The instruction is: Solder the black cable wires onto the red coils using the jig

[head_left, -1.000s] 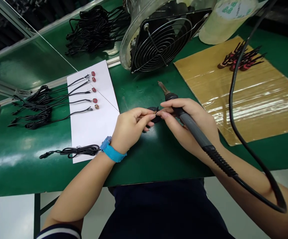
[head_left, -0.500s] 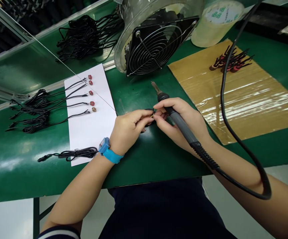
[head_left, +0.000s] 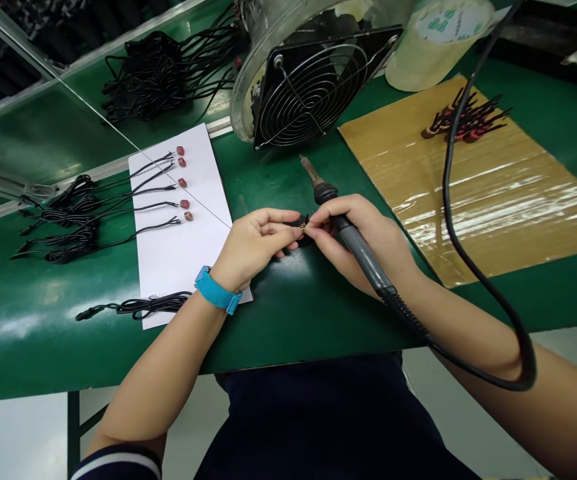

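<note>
My right hand [head_left: 376,230] has a soldering iron [head_left: 361,250] resting across it, its metal tip pointing up and away toward the fan. The thumb and forefinger of that hand also pinch at a tiny copper-coloured part with a dark strand [head_left: 303,225]. From the other side, my left hand [head_left: 253,243] grips the same part between thumb and fingertips, so most of it is hidden. A black round item [head_left: 304,239] shows just behind and below the fingertips. Left of my hands, a white sheet [head_left: 188,260] carries small red round pieces [head_left: 182,183] beside stripped black cable ends [head_left: 168,188].
A grilled fan [head_left: 308,100] in a clear housing stands behind my hands. At right lies a brown taped board [head_left: 468,207] with a heap of small red-and-black wired parts [head_left: 468,120]. Bundled black cables [head_left: 148,77] lie at the back left. A tape roll [head_left: 431,53] stands behind the board.
My left hand has turned slightly, its fingers extending more around the small part. Both hands stay close together, and the soldering iron has shifted a little left and up.
</note>
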A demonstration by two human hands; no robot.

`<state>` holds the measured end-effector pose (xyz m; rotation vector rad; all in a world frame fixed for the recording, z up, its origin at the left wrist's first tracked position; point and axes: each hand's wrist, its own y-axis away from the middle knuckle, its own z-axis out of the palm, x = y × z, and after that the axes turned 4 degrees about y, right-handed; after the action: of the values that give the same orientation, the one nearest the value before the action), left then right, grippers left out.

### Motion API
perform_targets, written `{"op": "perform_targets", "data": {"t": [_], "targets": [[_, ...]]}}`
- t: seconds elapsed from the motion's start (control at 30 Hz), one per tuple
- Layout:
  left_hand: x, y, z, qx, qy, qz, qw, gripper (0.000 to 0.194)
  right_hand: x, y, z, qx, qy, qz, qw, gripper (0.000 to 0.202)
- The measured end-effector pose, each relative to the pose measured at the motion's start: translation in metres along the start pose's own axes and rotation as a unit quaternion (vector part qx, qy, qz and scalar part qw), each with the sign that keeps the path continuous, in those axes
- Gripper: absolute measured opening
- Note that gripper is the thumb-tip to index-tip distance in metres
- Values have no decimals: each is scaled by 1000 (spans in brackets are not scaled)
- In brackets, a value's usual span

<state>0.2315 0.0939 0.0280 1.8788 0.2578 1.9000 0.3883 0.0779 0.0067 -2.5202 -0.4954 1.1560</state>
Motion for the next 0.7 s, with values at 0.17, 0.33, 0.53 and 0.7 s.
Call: {"op": "perform_targets", "data": {"t": [0.17, 0.33, 0.53, 0.7], "targets": [[-2, -3, 0, 28, 5, 12, 1000, 13, 8, 1, -9, 26, -18, 37, 999, 18], [-4, -4, 2, 44, 30, 7, 999, 13, 23, -2, -7, -56, -60, 57, 995, 28], [-8, -2, 6, 64, 12, 14, 998, 23, 26, -5, 3, -69, -33, 51, 996, 24], [-13, -2, 6, 67, 4, 19, 998, 24, 28, -4, 6, -66, -15, 22, 997, 26]]}}
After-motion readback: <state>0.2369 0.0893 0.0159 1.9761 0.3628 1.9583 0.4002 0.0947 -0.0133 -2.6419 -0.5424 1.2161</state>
